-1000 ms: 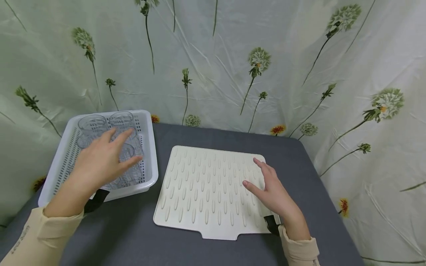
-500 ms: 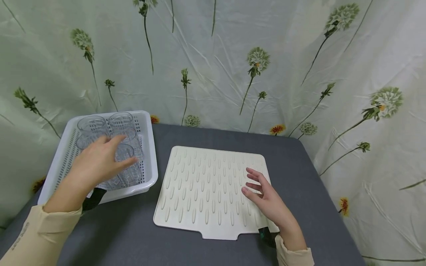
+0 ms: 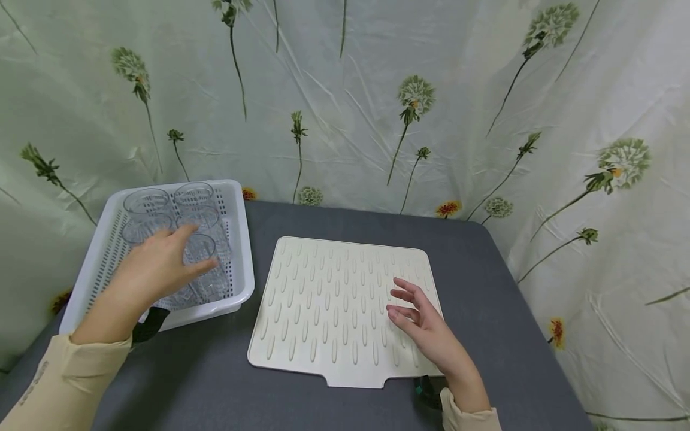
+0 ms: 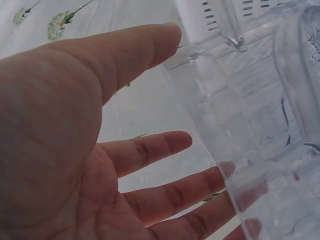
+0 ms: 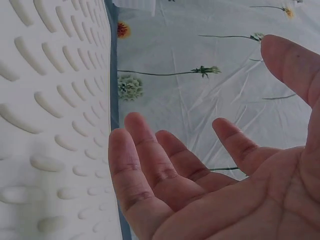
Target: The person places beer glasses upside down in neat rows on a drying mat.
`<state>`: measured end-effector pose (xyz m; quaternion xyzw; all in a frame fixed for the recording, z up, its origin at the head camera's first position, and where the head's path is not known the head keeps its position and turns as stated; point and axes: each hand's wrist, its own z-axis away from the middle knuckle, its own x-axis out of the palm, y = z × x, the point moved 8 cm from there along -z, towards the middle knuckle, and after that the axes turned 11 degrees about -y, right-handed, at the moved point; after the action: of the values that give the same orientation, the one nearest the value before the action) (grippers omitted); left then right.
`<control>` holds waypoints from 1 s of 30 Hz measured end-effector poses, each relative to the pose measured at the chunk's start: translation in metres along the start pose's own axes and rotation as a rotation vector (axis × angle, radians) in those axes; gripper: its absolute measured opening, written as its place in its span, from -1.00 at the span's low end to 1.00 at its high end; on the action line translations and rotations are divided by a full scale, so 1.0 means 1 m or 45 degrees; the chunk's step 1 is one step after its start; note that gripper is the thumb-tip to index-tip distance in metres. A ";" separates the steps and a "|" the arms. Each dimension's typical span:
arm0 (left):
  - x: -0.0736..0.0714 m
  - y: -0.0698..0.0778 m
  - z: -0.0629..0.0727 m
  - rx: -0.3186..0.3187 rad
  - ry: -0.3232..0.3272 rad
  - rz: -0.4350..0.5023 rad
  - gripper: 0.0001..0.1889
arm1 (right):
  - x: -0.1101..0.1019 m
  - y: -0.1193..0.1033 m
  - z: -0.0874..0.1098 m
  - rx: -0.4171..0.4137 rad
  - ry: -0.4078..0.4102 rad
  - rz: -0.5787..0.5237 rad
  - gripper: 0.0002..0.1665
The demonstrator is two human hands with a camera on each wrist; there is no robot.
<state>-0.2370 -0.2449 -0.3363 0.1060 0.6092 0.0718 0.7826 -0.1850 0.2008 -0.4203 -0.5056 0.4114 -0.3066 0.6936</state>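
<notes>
Several clear drinking glasses [image 3: 195,194] stand in a white perforated basket [image 3: 245,263] at the left in the head view. My left hand [image 3: 153,266] hovers over the basket's near part, thumb and fingers spread apart. In the left wrist view, a clear glass [image 4: 220,105] lies in front of the spread fingers [image 4: 165,146], and some fingertips show through its wall. Over the right side of a cream ridged mat [image 3: 323,299] floats my right hand [image 3: 428,329], palm turned inward, fingers loosely bent and holding nothing.
The dark grey table [image 3: 345,218] carries both basket and mat, with a gap of tabletop between them. A floral curtain [image 3: 345,120] hangs along the back and right side. The mat has a short tab [image 3: 354,380] at its near edge.
My left hand has sunk slightly lower over the glasses, its fingers drawing a little closer. My right hand has drifted left and nearer to me, its fingers more bent.
</notes>
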 end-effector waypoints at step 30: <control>-0.004 0.000 0.004 0.008 0.175 0.069 -0.12 | 0.014 0.015 -0.006 0.012 -0.040 -0.129 -0.24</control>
<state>-0.2341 -0.2464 -0.3312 0.1197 0.6585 0.0983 0.7365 -0.1832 0.1913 -0.4395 -0.5272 0.3729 -0.3353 0.6860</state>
